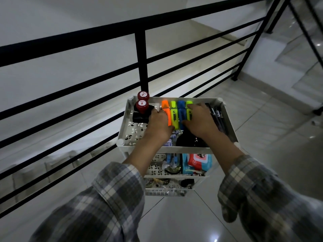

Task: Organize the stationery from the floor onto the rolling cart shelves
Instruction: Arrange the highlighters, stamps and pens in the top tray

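A white rolling cart [123, 130] stands against a black railing. Its top shelf holds a row of highlighters: orange [165, 106], yellow [173, 112], blue [181, 110] and green [189, 113]. My left hand [158, 124] rests on the left side of the row, fingers against the orange one. My right hand [201, 119] lies over the green and blue ones from the right. Two red-capped stamps [142, 105] stand at the shelf's far left, and dark pens [217, 116] lie along its right side.
The middle shelf holds a blue and red wipes pack [196, 163] and small packets; the lowest shelf [166, 186] has dark small items. The black railing [140, 58] runs just behind the cart over a stairwell. Glossy tiled floor [183, 220] surrounds the cart.
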